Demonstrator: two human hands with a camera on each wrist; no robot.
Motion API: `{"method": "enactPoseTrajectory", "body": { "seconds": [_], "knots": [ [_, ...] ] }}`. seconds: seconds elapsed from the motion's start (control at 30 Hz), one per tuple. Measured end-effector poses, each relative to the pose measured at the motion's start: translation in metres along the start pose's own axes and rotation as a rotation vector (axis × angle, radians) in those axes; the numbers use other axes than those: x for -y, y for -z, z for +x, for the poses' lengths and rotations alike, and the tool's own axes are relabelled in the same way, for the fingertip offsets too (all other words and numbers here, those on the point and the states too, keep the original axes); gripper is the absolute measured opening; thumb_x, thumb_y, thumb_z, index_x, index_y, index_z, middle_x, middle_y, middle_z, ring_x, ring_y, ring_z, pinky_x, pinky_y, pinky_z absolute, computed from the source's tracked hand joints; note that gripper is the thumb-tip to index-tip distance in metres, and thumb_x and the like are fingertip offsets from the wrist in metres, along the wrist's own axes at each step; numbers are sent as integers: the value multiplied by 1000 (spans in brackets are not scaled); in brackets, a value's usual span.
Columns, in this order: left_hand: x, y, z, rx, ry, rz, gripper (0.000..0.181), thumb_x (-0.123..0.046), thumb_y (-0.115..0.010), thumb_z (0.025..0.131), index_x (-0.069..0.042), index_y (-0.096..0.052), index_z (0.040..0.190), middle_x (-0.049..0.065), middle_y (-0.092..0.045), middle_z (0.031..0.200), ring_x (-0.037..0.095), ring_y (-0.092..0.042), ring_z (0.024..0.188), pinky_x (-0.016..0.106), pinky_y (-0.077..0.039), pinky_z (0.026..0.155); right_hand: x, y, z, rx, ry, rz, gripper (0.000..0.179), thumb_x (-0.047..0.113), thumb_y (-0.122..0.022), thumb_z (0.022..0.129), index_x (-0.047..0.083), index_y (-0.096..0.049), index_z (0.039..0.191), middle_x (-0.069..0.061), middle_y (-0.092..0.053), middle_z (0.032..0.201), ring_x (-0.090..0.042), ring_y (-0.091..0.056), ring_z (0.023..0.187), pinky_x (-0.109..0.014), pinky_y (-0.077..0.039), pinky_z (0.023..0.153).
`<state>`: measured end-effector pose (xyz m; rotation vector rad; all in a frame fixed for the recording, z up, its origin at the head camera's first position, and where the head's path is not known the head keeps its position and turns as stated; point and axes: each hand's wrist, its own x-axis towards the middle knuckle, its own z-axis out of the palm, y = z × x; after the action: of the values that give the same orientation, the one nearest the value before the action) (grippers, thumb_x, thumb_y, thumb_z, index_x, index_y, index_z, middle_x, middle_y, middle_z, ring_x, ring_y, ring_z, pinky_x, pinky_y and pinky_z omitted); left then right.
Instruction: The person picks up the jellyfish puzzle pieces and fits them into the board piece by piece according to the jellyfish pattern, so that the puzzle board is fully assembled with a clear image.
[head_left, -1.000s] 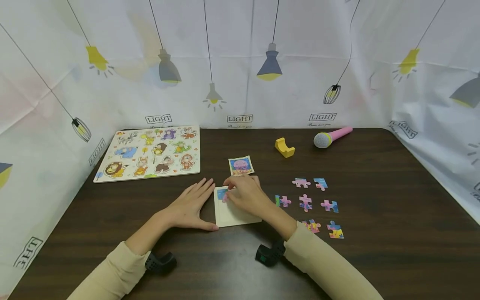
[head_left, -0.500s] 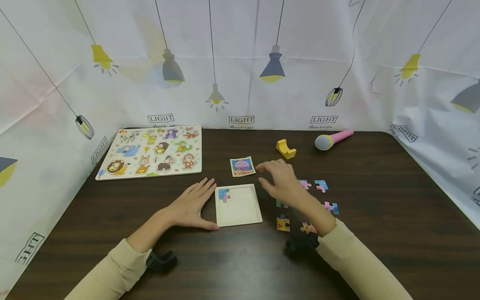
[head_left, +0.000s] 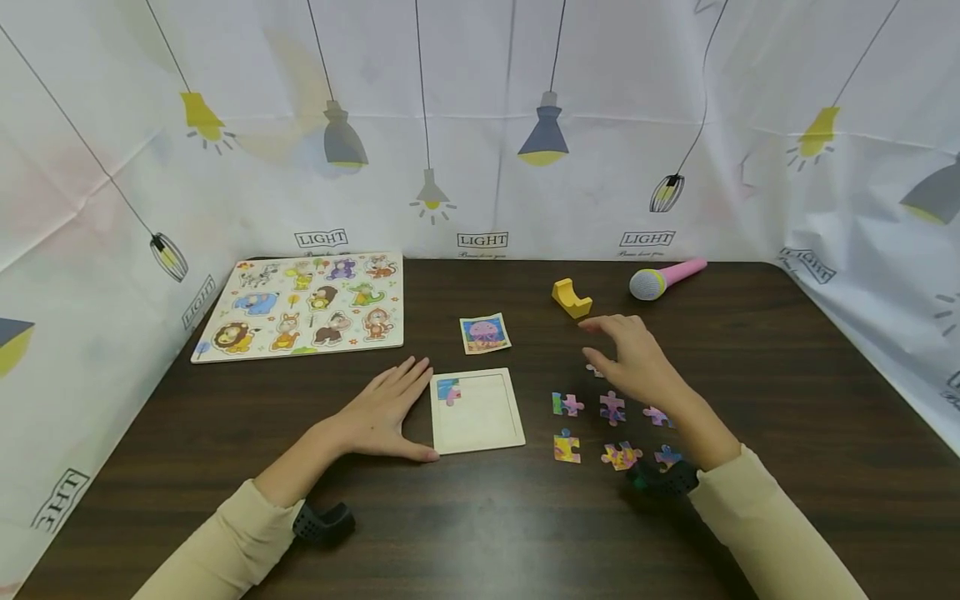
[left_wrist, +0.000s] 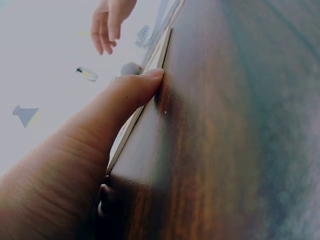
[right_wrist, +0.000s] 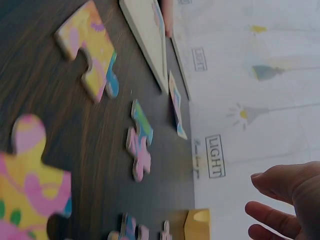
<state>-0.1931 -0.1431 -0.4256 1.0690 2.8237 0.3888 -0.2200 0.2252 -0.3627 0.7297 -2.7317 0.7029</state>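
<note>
A pale square puzzle tray (head_left: 480,427) lies at the table's middle, with one blue-and-pink jigsaw piece (head_left: 448,390) in its far left corner. My left hand (head_left: 378,415) rests beside its left side, fingers straight; the thumb (left_wrist: 142,85) touches the near left corner. Above the loose jigsaw pieces, my right hand (head_left: 633,358) hovers with thumb and fingers apart, holding nothing. Under it lie a pink-purple piece (head_left: 612,408), a green-pink piece (head_left: 567,404) and several others, such as a yellow one (right_wrist: 90,45). The hand and wrist partly hide pieces at the right.
Behind the tray lies a small jellyfish picture card (head_left: 484,333). An animal puzzle board (head_left: 345,298) occupies the back left. A yellow curved block (head_left: 572,298) and a pink toy microphone (head_left: 666,278) stand farther back, before a lamp-print cloth (head_left: 480,192).
My right hand has let go of the blue-and-pink piece in the tray corner and moved right, over the loose pieces. My left hand stays beside the tray.
</note>
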Motion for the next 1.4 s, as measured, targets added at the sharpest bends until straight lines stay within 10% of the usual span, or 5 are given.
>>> {"method": "enactPoseTrajectory", "body": {
  "seconds": [1.0,1.4],
  "knots": [
    [2,-2,1,20,14,17,115,-81,-46,69,-7,-7,148,8,-1,153,24,3,139,43,-5,109,-55,-3,-25,246,-183,-93,40,27,-61,89,-1,-59,117,-29,-48,121,-48,-38,109,-66,-28,81],
    [0,0,1,31,16,17,114,-79,-47,70,-6,-8,148,9,-2,153,25,2,139,44,-6,109,-58,-8,-25,207,-218,-79,30,24,-64,86,3,-63,107,-26,-52,114,-46,-42,106,-64,-27,76]
  ]
}}
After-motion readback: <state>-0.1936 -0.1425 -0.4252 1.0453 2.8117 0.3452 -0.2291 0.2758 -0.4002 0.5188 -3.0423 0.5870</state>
